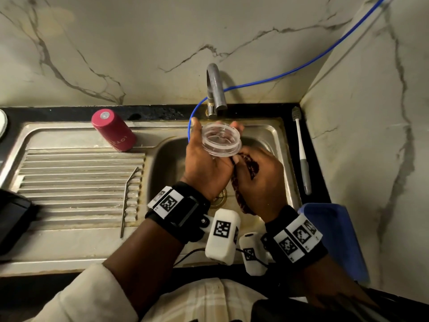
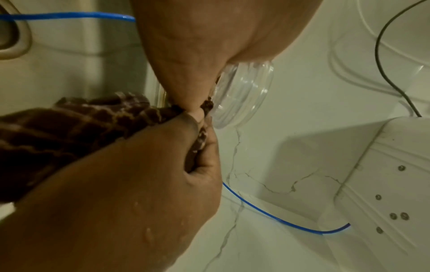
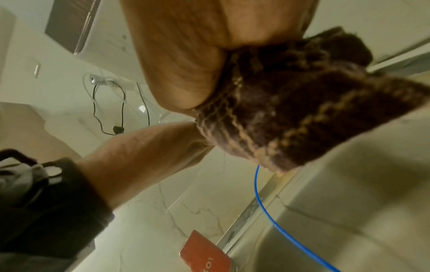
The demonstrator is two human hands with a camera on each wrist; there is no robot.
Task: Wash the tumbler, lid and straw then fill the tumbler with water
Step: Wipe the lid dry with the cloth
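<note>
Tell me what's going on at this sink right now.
A person stands at the steel sink, holding the clear lid in the left hand above the basin. The right hand grips a dark brown cloth against the lid's rim, apparently wiping it. No water is visibly running from the tap. The pink tumbler stands upside down on the drainboard, and the metal straw lies on the ridges nearby, both untouched.
</note>
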